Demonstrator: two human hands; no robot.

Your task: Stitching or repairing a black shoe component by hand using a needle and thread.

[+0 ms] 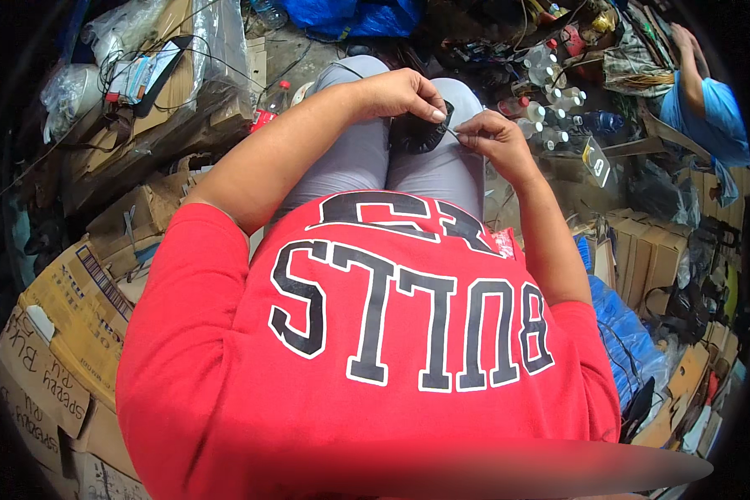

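A dark, rounded black object (425, 137) rests between my knees, over my grey trousers (346, 162). My left hand (407, 96) reaches over its top, closed, with thumb and fingertips pinched at its upper rim. On the other side my right hand (498, 142) is closed too, pinching a thin dark strand (452, 132) that runs to the black object. Whether the strand is wire or cord is too small to tell. The object's underside and exact kind are hidden by my left hand and the shade.
Several plastic bottles (550, 100) stand at the far right. A person in a blue shirt (708, 125) is beyond them. Flattened cardboard (75, 312) piles up at my left, more cardboard boxes (642, 258) at my right. A blue tarp (350, 17) lies ahead.
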